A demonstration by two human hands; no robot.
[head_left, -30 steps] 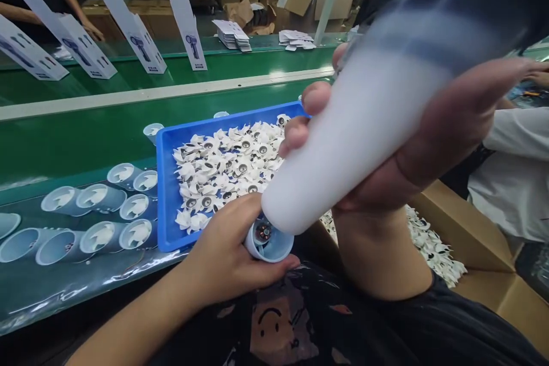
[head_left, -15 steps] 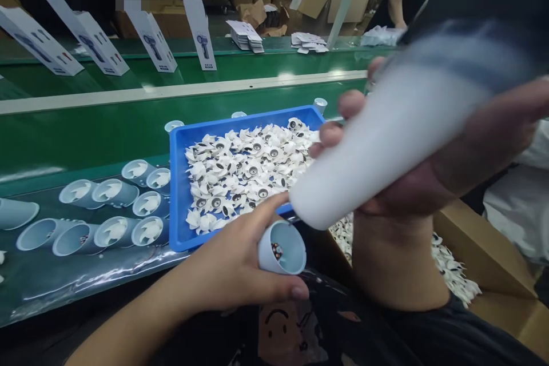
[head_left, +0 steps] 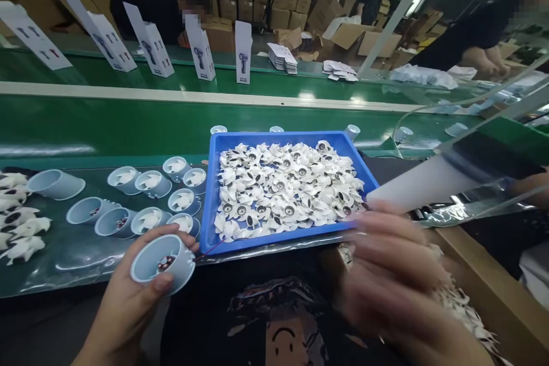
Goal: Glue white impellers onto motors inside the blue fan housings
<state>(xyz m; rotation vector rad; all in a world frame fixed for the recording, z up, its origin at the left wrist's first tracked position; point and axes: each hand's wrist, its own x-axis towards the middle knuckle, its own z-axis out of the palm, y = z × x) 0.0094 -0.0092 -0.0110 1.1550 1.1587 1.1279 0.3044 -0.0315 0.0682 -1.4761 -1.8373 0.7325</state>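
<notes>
My left hand (head_left: pixel 128 291) is closed around a light blue fan housing (head_left: pixel 184 269), its open end tilted up towards me. A small copper-wound motor (head_left: pixel 166 263) shows inside it, and a thin red wire trails off to the right. My right hand (head_left: pixel 394 274) is smeared by motion in front of the blue tray (head_left: pixel 206 217); what its fingers hold, if anything, is unclear. Just beyond it slants a white tapered cylinder (head_left: pixel 416 183), its lower end partly behind my fingers. White fan impellers (head_left: pixel 287 183) fill the tray.
On the left stand several light blue housings (head_left: pixel 124 180), some with impellers inside. Loose impellers (head_left: pixel 23 223) lie at the far left. A cardboard box (head_left: pixel 484 274) of impellers is at right. Printed cartons (head_left: pixel 243 51) line the green conveyor (head_left: pixel 128 120); co-workers are beyond it.
My left hand has moved left and down with the housing, turning its opening. My right hand has dropped lower, below the white cylinder it was against. The view has turned right.
</notes>
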